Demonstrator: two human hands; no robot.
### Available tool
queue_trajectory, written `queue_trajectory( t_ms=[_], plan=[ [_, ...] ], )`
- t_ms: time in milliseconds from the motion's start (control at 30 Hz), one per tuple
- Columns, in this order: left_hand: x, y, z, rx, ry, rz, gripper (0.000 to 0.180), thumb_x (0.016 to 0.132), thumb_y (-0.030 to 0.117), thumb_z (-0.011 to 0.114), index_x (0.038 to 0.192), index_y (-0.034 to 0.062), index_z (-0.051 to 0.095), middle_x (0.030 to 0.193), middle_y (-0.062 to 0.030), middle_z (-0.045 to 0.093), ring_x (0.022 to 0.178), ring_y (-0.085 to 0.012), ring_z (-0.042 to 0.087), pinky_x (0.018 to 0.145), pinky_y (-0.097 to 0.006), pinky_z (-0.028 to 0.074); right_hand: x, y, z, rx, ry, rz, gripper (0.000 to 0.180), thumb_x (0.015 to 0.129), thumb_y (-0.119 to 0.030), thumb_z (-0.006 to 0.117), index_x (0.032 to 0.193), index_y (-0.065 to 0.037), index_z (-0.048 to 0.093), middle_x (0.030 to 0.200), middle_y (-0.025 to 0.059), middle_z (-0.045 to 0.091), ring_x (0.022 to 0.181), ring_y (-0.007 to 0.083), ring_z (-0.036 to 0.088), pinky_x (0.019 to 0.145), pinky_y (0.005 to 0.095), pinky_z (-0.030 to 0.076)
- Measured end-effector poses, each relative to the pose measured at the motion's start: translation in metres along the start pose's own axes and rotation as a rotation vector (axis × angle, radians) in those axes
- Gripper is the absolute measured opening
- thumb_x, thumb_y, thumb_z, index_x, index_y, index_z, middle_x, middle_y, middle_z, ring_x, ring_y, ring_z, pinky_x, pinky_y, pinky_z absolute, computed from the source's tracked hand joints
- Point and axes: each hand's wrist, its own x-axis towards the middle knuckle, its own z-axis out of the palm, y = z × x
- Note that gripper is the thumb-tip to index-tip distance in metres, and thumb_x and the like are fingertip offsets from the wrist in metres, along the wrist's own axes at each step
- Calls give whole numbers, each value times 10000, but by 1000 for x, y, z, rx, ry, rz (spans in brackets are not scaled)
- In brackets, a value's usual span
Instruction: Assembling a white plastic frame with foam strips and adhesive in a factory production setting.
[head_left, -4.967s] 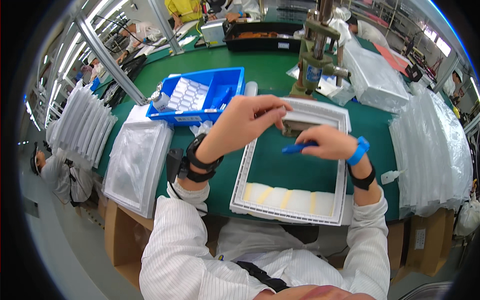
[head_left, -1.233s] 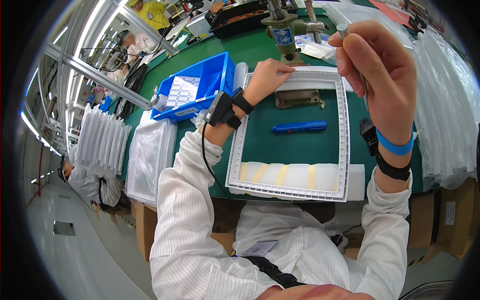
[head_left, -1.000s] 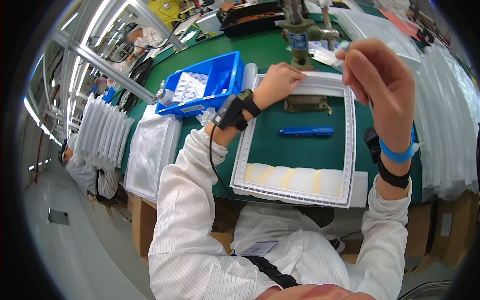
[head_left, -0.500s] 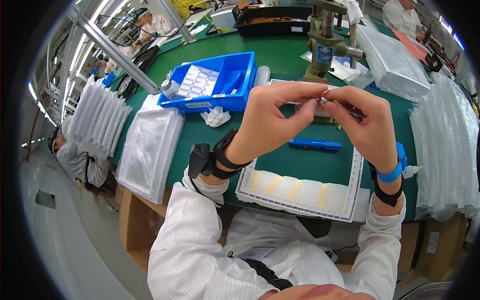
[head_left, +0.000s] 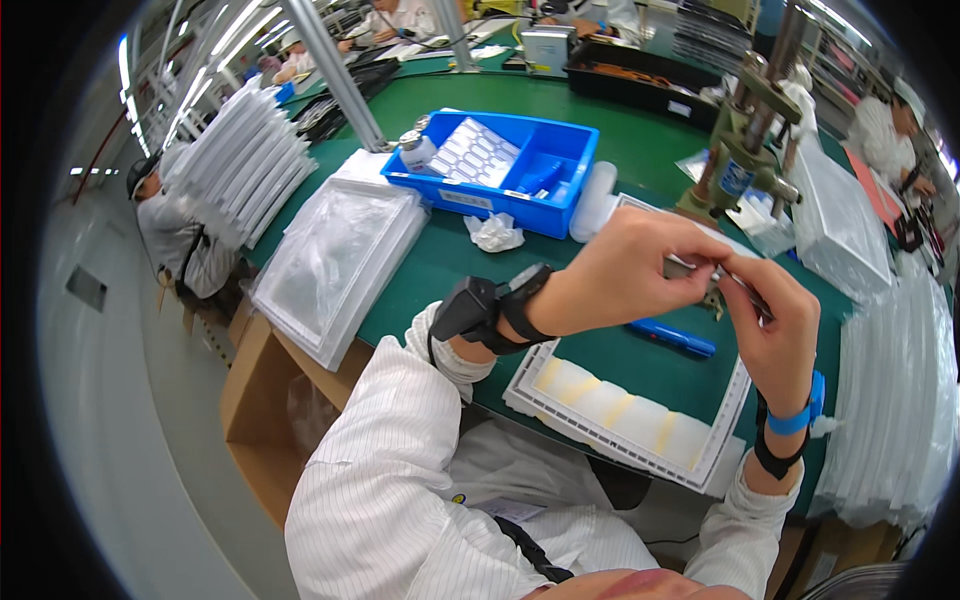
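Both hands are raised above a white rectangular frame (head_left: 620, 440) that lies on the green table. My left hand (head_left: 625, 270) and my right hand (head_left: 775, 325) pinch the two ends of a small thin part (head_left: 712, 278) between their fingertips; the part is mostly hidden by the fingers. A black device is strapped to my left wrist and a blue band circles my right wrist. Beneath the hands a blue pen-like tool (head_left: 672, 337) rests inside the frame. Pale yellow pads (head_left: 625, 405) line the frame's near edge.
A blue bin (head_left: 500, 165) with a white sheet of small parts stands behind the frame, a crumpled white wipe (head_left: 495, 233) in front of it. A green press (head_left: 745, 150) stands at the back right. Bagged trays (head_left: 335, 260) lie left; stacked bags (head_left: 900, 400) sit right. Other workers sit beyond.
My hands came together from apart: the right hand lowered with the small part and the left hand left the frame to meet it. The view has swung left.
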Motion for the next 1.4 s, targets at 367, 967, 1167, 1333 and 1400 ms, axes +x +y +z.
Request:
queue_trajectory(
  t_ms=[367, 967, 1167, 1333, 1400],
  plan=[
    [-1, -5, 5, -20, -1, 30, 243, 761, 49, 697, 1002, 42, 730, 861, -117, 720, 739, -191, 697, 627, -281, 555, -1, 0, 4, -57, 13, -70, 126, 835, 41, 640, 957, 12, 653, 763, 98, 613, 574, 165, 554, 516, 253, 413],
    [-3, 3, 5, -39, 99, 55, 206, 717, 37, 726, 921, 27, 750, 768, -122, 714, 664, -160, 693, 620, -255, 555, -4, -5, 6, -106, 85, -194, 146, 805, 78, 653, 938, 19, 651, 737, 83, 595, 526, 139, 518, 473, 242, 390],
    [-2, -1, 8, -85, 106, 17, 196, 721, 38, 719, 914, 16, 750, 759, -121, 714, 639, -134, 677, 614, -244, 547, -4, 3, 10, -127, 104, -221, 182, 799, 77, 664, 972, 21, 664, 757, 101, 623, 542, 170, 555, 490, 255, 421],
    [-1, -2, 9, -100, 112, 15, 193, 726, 39, 715, 914, 10, 748, 763, -121, 716, 629, -129, 674, 612, -239, 546, -4, 5, 10, -185, 124, -259, 209, 776, 72, 679, 977, 18, 664, 784, 121, 642, 627, 248, 623, 545, 292, 474],
    [1, -2, 10, -109, 102, 2, 188, 734, 35, 707, 915, 7, 748, 761, -119, 717, 636, -126, 678, 617, -237, 550, -4, 6, 9, -201, 130, -263, 206, 775, 69, 681, 973, 15, 665, 785, 121, 643, 632, 251, 628, 548, 294, 479]
  ],
)
